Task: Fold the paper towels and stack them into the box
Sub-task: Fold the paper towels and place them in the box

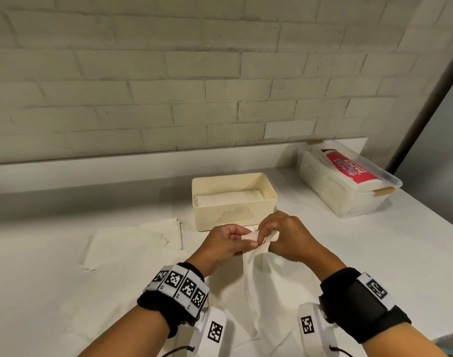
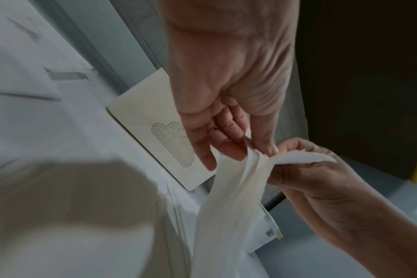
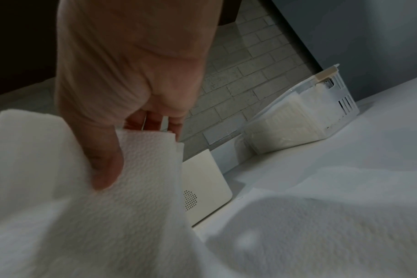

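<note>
A white paper towel [image 1: 256, 274] hangs above the table, lifted at its top corners. My left hand [image 1: 229, 240] pinches one top corner and my right hand [image 1: 284, 234] pinches the other, the two hands almost touching. The towel droops toward the near table edge. In the left wrist view the paper towel [image 2: 229, 203] runs down from my left hand [image 2: 238, 146], with the right hand [image 2: 305, 169] beside it. In the right wrist view my right hand [image 3: 122, 131] grips the embossed paper towel [image 3: 122, 197]. The cream box [image 1: 234, 200] with a dotted cloud stands just behind my hands, folded towels inside.
Loose flat paper towels [image 1: 132, 243] lie on the white table [image 1: 374, 248] to the left of the box. A clear lidded bin [image 1: 346, 179] with a red-labelled pack stands at the back right. A brick wall [image 1: 194, 73] runs behind the table.
</note>
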Tool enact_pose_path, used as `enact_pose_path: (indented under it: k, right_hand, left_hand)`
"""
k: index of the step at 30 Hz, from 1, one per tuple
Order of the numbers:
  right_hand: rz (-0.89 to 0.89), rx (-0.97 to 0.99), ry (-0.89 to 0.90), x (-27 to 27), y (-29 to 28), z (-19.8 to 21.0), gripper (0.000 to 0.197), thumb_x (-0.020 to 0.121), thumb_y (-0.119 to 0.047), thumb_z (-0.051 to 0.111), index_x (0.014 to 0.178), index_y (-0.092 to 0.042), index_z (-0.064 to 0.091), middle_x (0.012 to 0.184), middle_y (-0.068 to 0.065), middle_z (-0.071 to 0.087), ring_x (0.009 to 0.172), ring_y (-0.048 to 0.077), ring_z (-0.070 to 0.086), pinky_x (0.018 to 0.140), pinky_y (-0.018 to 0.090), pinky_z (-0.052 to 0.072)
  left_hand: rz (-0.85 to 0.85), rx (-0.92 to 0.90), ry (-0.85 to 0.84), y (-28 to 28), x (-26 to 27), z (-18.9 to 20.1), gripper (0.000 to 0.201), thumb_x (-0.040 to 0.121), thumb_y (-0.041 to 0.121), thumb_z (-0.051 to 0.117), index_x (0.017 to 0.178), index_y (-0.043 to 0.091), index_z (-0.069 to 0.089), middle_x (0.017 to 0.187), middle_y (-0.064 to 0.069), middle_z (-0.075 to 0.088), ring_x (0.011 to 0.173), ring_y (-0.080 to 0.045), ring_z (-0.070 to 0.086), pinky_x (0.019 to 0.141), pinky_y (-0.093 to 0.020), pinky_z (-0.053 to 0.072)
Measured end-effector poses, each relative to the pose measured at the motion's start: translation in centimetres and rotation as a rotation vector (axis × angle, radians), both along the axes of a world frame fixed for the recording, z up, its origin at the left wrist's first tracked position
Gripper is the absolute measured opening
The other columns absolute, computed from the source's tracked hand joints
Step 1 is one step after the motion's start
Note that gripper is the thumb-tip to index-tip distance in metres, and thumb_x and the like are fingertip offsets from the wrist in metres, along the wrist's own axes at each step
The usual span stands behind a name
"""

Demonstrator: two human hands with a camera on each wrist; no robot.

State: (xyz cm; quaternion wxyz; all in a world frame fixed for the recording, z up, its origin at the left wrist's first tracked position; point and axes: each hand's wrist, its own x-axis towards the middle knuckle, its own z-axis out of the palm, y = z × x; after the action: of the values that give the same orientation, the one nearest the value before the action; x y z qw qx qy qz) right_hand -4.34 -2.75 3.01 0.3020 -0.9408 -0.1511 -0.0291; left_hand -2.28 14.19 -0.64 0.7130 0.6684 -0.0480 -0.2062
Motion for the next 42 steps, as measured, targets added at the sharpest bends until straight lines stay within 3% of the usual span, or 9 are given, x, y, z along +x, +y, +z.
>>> enact_pose_path:
  k: [8, 16, 21, 24, 31, 35, 37, 39, 42]
  right_hand:
    - [-0.023, 0.038, -0.106, 0.0, -0.4, -0.6, 0.012, 0.063, -0.008, 0.083, 0.07, -0.012, 0.075, 0.08, 0.002, 0.07, 0.078, 0.009, 0.05, 0.067, 0.003, 0.033]
    - [-0.046, 0.049, -0.245, -0.4, -0.9, -1.1, 0.019, 0.056, 0.0, 0.084, 0.063, -0.013, 0.072, 0.062, -0.027, 0.048, 0.064, 0.011, 0.054, 0.066, -0.003, 0.036]
    - [-0.03, 0.044, -0.326, -0.1, -1.1, -1.1, 0.025, 0.05, 0.005, 0.084, 0.059, -0.014, 0.07, 0.061, -0.004, 0.066, 0.073, 0.01, 0.053, 0.066, -0.004, 0.036]
    - [-0.051, 0.032, -0.354, -0.1, -1.4, -0.9, 0.027, 0.049, 0.007, 0.083, 0.06, -0.014, 0.07, 0.063, -0.005, 0.066, 0.073, 0.009, 0.052, 0.066, -0.004, 0.036]
    - [-0.137, -0.018, -0.031, -1.0, -1.8, 1.4, 0.05, 0.073, -0.018, 0.077, 0.117, -0.031, 0.059, 0.078, -0.015, 0.053, 0.083, 0.001, 0.045, 0.069, 0.001, 0.032]
    - [-0.12, -0.089, -0.01, -1.1, -1.9, 3.0, 0.016, 0.071, -0.017, 0.078, 0.084, -0.025, 0.071, 0.073, -0.02, 0.051, 0.09, 0.007, 0.047, 0.068, 0.005, 0.032]
    - [-0.06, -0.075, -0.022, -1.2, -2.1, 3.8, 0.028, 0.067, -0.012, 0.08, 0.065, -0.034, 0.063, 0.079, -0.022, 0.055, 0.091, -0.001, 0.046, 0.07, 0.004, 0.032]
    - [-0.034, -0.046, 0.012, -1.2, -2.3, 5.0, 0.04, 0.064, -0.009, 0.08, 0.059, -0.04, 0.055, 0.087, -0.017, 0.061, 0.091, -0.002, 0.05, 0.076, 0.013, 0.04]
    - [-0.063, -0.129, 0.069, -0.8, -2.8, 6.8, 0.03, 0.07, -0.009, 0.074, 0.064, -0.035, 0.059, 0.078, -0.017, 0.061, 0.077, 0.003, 0.056, 0.068, 0.017, 0.042]
  left_hand:
    - [0.041, -0.025, 0.047, -0.3, -0.1, 0.1, 0.017, 0.076, 0.0, 0.072, 0.082, 0.012, 0.061, 0.071, 0.002, 0.066, 0.059, -0.005, 0.063, 0.058, -0.019, 0.053]
    - [0.05, -0.057, 0.072, -0.3, -0.3, -0.2, 0.013, 0.082, 0.01, 0.069, 0.074, 0.014, 0.059, 0.067, 0.004, 0.065, 0.061, -0.01, 0.059, 0.058, -0.024, 0.052]
    - [0.051, -0.086, 0.083, -0.5, -0.3, -0.1, 0.012, 0.086, 0.015, 0.065, 0.076, 0.014, 0.058, 0.069, 0.003, 0.064, 0.061, -0.01, 0.06, 0.057, -0.024, 0.052]
    - [0.082, -0.091, 0.085, -0.5, -0.2, 0.1, 0.013, 0.087, 0.016, 0.064, 0.076, 0.013, 0.057, 0.068, 0.002, 0.062, 0.061, -0.01, 0.059, 0.054, -0.022, 0.051]
    - [0.124, -0.073, 0.072, -0.1, 0.3, 0.3, 0.015, 0.087, 0.021, 0.064, 0.077, 0.015, 0.055, 0.075, -0.002, 0.061, 0.069, -0.016, 0.058, 0.06, -0.026, 0.053]
    - [0.119, -0.05, 0.045, -0.2, 0.8, 1.0, 0.014, 0.087, 0.023, 0.064, 0.079, 0.015, 0.056, 0.077, -0.002, 0.062, 0.069, -0.016, 0.058, 0.06, -0.026, 0.052]
    - [0.117, -0.045, 0.019, -0.3, 1.0, 1.5, 0.013, 0.088, 0.022, 0.063, 0.08, 0.014, 0.056, 0.078, -0.002, 0.063, 0.068, -0.014, 0.059, 0.057, -0.024, 0.052]
    - [0.131, -0.055, -0.014, -0.2, 1.5, 2.3, 0.013, 0.088, 0.021, 0.063, 0.081, 0.014, 0.056, 0.077, -0.001, 0.064, 0.068, -0.014, 0.059, 0.057, -0.023, 0.053]
    - [0.158, -0.071, -0.051, 0.2, 2.3, 3.7, 0.014, 0.088, 0.02, 0.063, 0.079, 0.015, 0.054, 0.076, -0.002, 0.063, 0.064, -0.014, 0.058, 0.056, -0.022, 0.052]
